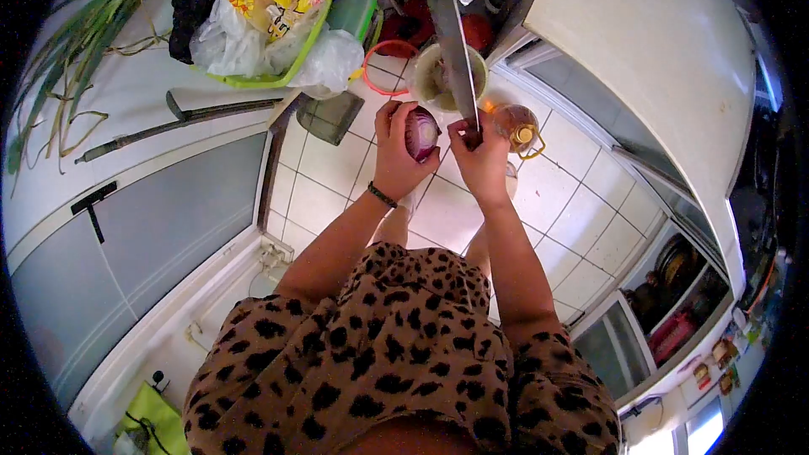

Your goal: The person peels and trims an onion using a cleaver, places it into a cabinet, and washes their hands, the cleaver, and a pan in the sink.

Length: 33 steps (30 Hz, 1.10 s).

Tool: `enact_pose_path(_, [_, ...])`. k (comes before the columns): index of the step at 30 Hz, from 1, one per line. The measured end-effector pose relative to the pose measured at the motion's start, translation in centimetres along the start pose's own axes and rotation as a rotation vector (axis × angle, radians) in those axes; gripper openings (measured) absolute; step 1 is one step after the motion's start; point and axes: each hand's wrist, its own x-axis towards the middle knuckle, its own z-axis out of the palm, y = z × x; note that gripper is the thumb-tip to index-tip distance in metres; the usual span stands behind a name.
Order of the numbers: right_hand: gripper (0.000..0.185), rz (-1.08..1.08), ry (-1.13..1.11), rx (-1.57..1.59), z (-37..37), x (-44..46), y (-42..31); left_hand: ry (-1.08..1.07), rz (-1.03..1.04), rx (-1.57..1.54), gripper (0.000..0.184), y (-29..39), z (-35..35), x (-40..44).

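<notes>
While the left hand is cupping it above the tiled floor, the round purple onion is facing the right hand across a narrow gap. The left fingers are curving around its sides, spread about as wide as the onion itself, and a pale patch is showing on its surface. The right hand is closing its fingers around the near end of a long, broad metal knife, whose blade is pointing away from the body; the fingers are hiding most of the handle. Beneath the blade, a pale round bucket is standing beside a red plastic ring. A yellow-capped bottle is standing beyond the right hand. Farther left, a lime-green plastic basket is holding crumpled bags, and long green onion stalks are lying on the white counter.
</notes>
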Motion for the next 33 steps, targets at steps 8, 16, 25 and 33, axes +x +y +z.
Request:
enact_pose_path(8, [0.036,-0.148,0.013,-0.176,1.2,0.5,-0.4,0.0,-0.026,0.041,0.079,0.0,0.7,0.1])
enact_pose_path(16, [0.035,-0.078,0.053,-0.256,1.6,1.8,1.1,0.116,-0.049,-0.145,0.072,-0.6,-0.4,0.5])
enact_pose_path(25, [0.036,-0.222,0.057,-0.538,0.7,6.6,7.0,-0.049,-0.781,-1.815,0.068,-3.7,-4.6,1.1])
enact_pose_path(33, [0.052,-0.259,-0.181,-0.882,1.5,9.3,11.0,-0.014,-0.882,-1.911,0.073,-4.9,-3.9,0.4])
